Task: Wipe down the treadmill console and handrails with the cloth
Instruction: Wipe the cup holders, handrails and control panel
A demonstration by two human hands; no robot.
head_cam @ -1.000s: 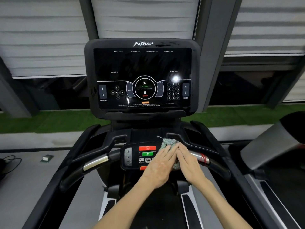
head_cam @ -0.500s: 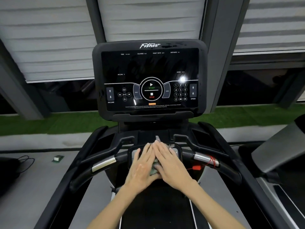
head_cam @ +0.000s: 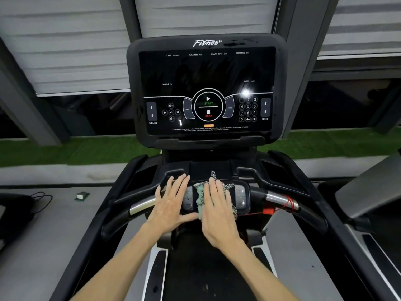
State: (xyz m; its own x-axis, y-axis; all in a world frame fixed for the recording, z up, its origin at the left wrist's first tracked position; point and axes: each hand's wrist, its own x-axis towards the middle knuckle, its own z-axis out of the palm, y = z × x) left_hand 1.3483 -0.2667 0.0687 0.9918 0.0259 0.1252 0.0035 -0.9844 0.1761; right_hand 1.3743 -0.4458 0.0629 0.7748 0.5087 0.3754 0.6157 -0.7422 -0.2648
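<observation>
Two flat hands: right hand (head_cam: 219,210) presses cloth (head_cam: 200,197); left hand (head_cam: 171,203) bare.

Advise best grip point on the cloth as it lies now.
Pinch the cloth's free corner that sticks up at the far edge of the panel, coming from above. The right hand pins the rest flat; that corner alone offers height.

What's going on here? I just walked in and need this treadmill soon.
A person is wiping the treadmill's small control panel on the crossbar between the handrails. The right hand lies flat on a green mesh cloth, pressing it onto the panel. The left hand rests open beside it, over the panel's left edge. The big console screen above is untouched right now.
</observation>
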